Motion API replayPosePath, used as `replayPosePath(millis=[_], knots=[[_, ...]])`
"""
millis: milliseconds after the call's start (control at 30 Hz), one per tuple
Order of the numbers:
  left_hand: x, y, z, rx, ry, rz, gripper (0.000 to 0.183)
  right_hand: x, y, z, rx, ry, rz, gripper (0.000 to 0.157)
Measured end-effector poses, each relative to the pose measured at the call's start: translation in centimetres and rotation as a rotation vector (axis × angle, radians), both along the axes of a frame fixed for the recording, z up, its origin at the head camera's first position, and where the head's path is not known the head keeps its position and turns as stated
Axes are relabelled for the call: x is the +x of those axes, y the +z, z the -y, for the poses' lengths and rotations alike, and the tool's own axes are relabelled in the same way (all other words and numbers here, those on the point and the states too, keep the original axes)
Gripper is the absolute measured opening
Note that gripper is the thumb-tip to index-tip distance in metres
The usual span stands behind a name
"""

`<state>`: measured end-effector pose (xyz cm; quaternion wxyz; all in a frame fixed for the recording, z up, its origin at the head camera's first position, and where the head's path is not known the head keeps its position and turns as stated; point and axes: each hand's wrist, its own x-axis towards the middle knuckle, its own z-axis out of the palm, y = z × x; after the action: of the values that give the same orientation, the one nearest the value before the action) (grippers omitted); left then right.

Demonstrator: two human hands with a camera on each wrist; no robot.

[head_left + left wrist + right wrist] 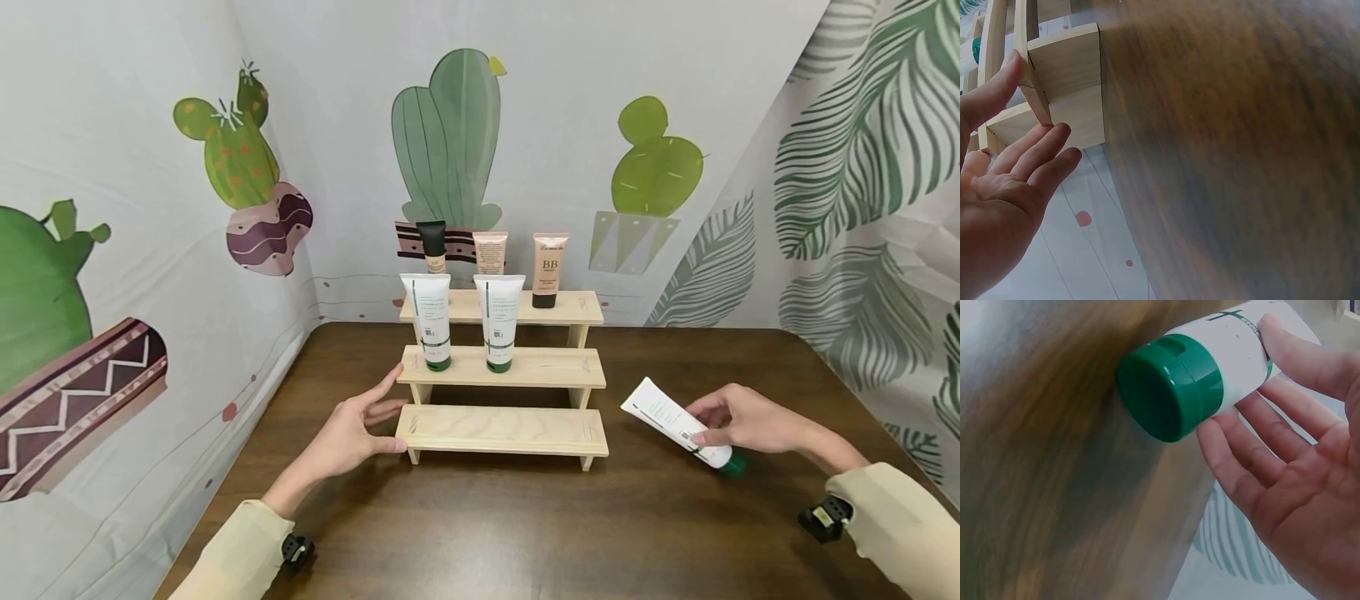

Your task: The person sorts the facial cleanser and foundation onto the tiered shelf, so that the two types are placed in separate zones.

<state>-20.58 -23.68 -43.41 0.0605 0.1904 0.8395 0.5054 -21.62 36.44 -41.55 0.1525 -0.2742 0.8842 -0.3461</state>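
My left hand (348,429) is at the left end of a three-step wooden display stand (502,421). Its fairly straight fingers and thumb touch the ends of the lower and middle steps; the left wrist view shows the fingertips at the board (1072,81). Right of the stand, my right hand (750,421) holds a white squeeze tube (671,417) between thumb and fingers. The tube tilts, its green cap (1169,387) low and to the right, close over the table. Two matching white tubes, one left (429,321) and one right (499,321), stand on the middle step.
On the top step stand a black-capped tube (432,246), a pinkish tube (490,252) partly hidden behind a white one, and a BB cream tube (550,271). The stand rests on a dark wooden table (502,533). Behind hangs cactus-printed cloth (555,125).
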Motion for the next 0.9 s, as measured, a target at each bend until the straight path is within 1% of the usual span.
replayPosePath(millis=[100, 267, 567, 733, 900], knots=[[0.0, 0.0, 0.0, -0.004, -0.001, -0.005, 0.117, 0.1, 0.3, 0.5, -0.034, -0.012, -0.024, 0.035], [-0.1, -0.1, 0.1, -0.002, -0.005, -0.007, 0.116, 0.3, 0.8, 1.5, -0.096, -0.024, -0.038, 0.038], [-0.1, 0.0, 0.1, 0.013, -0.008, -0.009, 0.116, 0.9, 2.2, 3.0, -0.096, -0.152, -0.095, 0.043], [0.0, 0.0, 0.1, 0.007, -0.003, -0.005, 0.116, 1.3, 2.9, 3.6, -0.127, -0.195, -0.130, 0.044], [0.0, 0.0, 0.1, 0.008, -0.001, 0.002, 0.116, 1.8, 4.2, 4.5, -0.153, -0.231, -0.166, 0.045]])
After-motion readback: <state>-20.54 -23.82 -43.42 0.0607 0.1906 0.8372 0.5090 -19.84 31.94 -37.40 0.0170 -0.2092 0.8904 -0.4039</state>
